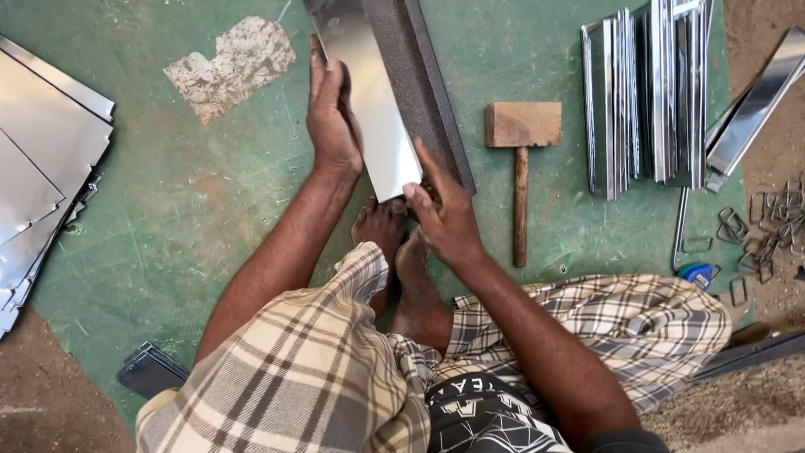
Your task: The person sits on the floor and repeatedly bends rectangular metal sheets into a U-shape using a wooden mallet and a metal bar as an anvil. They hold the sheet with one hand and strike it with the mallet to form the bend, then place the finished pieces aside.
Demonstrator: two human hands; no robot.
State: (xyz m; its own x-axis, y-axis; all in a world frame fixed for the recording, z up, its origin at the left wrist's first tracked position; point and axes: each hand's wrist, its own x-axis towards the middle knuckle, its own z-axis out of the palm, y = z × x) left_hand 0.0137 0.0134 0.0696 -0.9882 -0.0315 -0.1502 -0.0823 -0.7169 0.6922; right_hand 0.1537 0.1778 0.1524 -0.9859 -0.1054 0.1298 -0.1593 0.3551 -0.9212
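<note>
Your left hand [332,117] lies flat, fingers straight, pressing the left edge of the sheet [369,92]; your right hand [444,214] pinches its near corner. The sheet is shiny, narrow, propped against a dark steel bar [423,92] on the green floor [184,218], mallet [521,159] just right.

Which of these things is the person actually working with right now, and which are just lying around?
In use:
left hand pressing the shiny metal strip
right hand at the strip's near end
dark iron bar under the strip

Lying about:
wooden mallet
stack of bent strips
flat sheets
wire clips
</note>
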